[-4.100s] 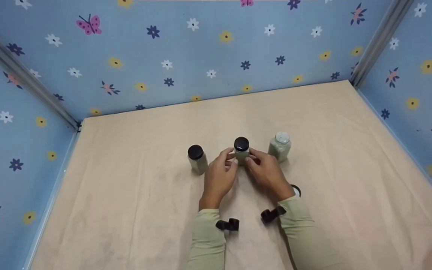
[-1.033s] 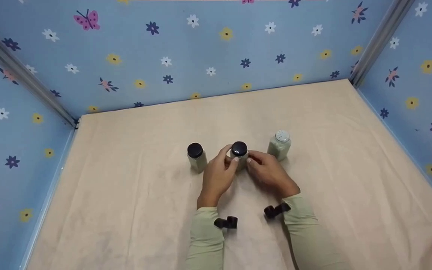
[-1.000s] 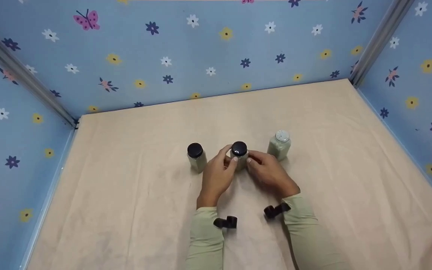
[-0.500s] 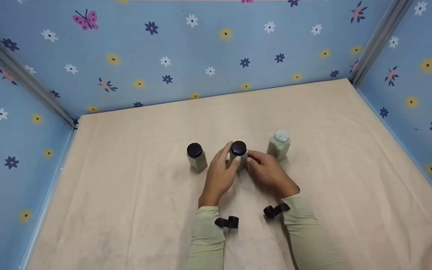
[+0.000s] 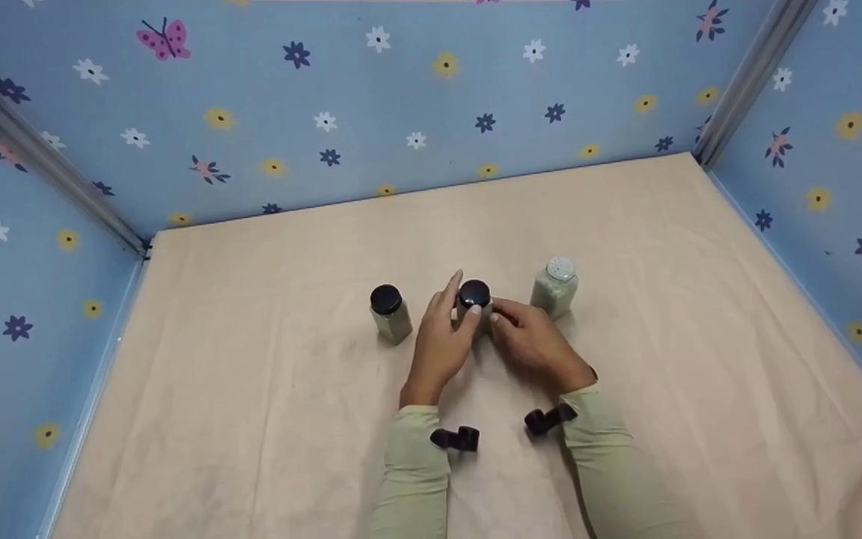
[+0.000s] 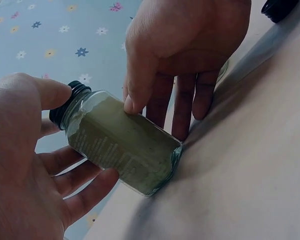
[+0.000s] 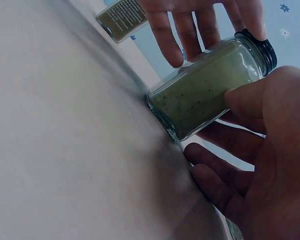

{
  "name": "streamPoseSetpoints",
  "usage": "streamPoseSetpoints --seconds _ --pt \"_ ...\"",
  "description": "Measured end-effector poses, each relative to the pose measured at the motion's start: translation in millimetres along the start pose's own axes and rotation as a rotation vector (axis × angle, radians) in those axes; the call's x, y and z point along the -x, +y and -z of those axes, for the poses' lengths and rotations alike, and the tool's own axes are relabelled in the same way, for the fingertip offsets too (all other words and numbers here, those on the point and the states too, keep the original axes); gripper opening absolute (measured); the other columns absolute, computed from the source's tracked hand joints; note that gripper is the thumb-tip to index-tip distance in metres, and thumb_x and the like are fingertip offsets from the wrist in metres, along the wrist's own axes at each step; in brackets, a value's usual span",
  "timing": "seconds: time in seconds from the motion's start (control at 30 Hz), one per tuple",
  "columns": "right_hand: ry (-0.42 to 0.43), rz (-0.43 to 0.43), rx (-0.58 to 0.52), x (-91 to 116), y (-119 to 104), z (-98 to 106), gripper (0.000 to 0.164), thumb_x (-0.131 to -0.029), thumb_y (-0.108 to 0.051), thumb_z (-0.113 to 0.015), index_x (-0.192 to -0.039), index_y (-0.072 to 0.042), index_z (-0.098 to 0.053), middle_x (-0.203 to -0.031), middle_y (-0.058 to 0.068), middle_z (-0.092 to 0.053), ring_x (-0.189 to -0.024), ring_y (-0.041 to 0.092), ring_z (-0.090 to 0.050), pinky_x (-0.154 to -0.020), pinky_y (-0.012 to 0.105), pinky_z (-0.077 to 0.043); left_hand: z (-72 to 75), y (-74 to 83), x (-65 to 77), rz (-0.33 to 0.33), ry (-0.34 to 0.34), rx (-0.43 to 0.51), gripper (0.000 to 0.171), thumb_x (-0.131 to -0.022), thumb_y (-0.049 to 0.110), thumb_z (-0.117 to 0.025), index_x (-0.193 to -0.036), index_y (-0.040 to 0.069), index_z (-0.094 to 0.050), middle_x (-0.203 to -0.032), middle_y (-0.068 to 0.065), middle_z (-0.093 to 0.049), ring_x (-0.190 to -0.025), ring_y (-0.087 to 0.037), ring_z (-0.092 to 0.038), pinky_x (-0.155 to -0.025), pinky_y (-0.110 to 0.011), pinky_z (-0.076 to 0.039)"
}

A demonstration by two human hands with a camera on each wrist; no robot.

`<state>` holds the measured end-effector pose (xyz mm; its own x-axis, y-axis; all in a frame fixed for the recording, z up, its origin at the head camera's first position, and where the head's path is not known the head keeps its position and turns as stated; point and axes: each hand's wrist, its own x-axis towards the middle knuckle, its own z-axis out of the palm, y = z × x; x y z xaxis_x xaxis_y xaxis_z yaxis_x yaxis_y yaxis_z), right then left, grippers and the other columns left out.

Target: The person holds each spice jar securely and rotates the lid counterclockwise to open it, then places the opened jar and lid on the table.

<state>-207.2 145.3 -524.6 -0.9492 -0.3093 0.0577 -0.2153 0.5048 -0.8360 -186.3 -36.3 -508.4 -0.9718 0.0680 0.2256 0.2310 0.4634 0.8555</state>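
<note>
Clear glass square-sided jar with a black ribbed screw cap and green contents (image 6: 123,142) is standing upright mid-worktop, between both hands; base looks to be touching the beige cloth-covered worktop (image 5: 289,419). Jar is carrying white print on one side, too dim to read.

Left hand (image 5: 440,344) is staying loose: thumb is touching the black cap (image 5: 474,293), index is extending straight past it, other fingers are lying relaxed along the glass. Right hand (image 5: 536,340) is pinching the jar body, thumb on the near side, index behind, remaining fingers bending loosely below.

Second black-capped glass jar (image 5: 390,318) is standing near, on the left hand's side, not touched. Third glass jar, with a pale perforated top (image 5: 554,288), is standing just past the right hand.

Light green sleeves (image 5: 412,471) are covering both forearms; a small black unit (image 5: 455,439) is sitting at each wrist. Blue floral panels (image 5: 371,97) are enclosing the worktop, with grey metal posts (image 5: 749,82) running up the corners.
</note>
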Motion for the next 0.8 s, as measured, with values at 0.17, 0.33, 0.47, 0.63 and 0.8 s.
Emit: streamPoseSetpoints --seconds 0.17,0.33,0.47,0.63,0.8 --pt "0.000 -0.012 -0.003 0.0 -1.1 0.6 0.037 -0.104 -0.022 -0.050 -0.138 -0.014 -0.062 -0.135 0.002 -0.062 -0.129 0.019 -0.053 -0.110 0.040 -0.039 3.2 -0.9 -2.8 0.000 -0.033 0.018 0.059 -0.099 0.030 -0.057 -0.155 0.022 -0.039 -0.130 -0.008 -0.056 -0.112 -0.025 -0.057 -0.093 -0.039 -0.048" --pt "-0.001 0.013 -0.002 0.9 -0.8 0.8 0.036 -0.104 -0.018 -0.051 -0.138 -0.011 -0.061 -0.135 0.006 -0.062 -0.128 0.021 -0.054 -0.109 0.042 -0.040 9.5 -5.3 -5.8 -0.009 -0.078 0.091 0.054 -0.100 0.027 -0.057 -0.152 0.023 -0.046 -0.129 -0.005 -0.057 -0.117 -0.015 -0.056 -0.095 -0.032 -0.050" --pt "0.005 0.018 0.003 0.2 -0.6 -0.1 0.036 -0.103 -0.017 -0.052 -0.137 -0.011 -0.062 -0.134 0.006 -0.063 -0.127 0.022 -0.055 -0.109 0.041 -0.041 14.9 -9.5 -8.5 -0.029 -0.109 0.148 0.051 -0.100 0.025 -0.058 -0.150 0.025 -0.048 -0.127 -0.002 -0.058 -0.117 -0.012 -0.055 -0.094 -0.030 -0.050" --pt "0.009 0.012 0.001 -0.5 0.0 -0.6 0.037 -0.103 -0.018 -0.052 -0.138 -0.012 -0.062 -0.135 0.006 -0.062 -0.128 0.023 -0.055 -0.109 0.041 -0.040 17.3 -13.6 -10.7 -0.049 -0.134 0.205 0.049 -0.102 0.022 -0.058 -0.150 0.021 -0.049 -0.128 -0.003 -0.058 -0.118 -0.013 -0.055 -0.095 -0.029 -0.050" --pt "0.007 0.000 -0.002 1.0 2.1 0.3 0.037 -0.104 -0.019 -0.052 -0.139 -0.011 -0.061 -0.136 0.007 -0.061 -0.129 0.024 -0.054 -0.110 0.042 -0.039 14.9 -15.3 -10.1 -0.049 -0.151 0.219 0.048 -0.103 0.020 -0.055 -0.150 0.021 -0.048 -0.131 -0.004 -0.057 -0.121 -0.015 -0.054 -0.098 -0.030 -0.049"
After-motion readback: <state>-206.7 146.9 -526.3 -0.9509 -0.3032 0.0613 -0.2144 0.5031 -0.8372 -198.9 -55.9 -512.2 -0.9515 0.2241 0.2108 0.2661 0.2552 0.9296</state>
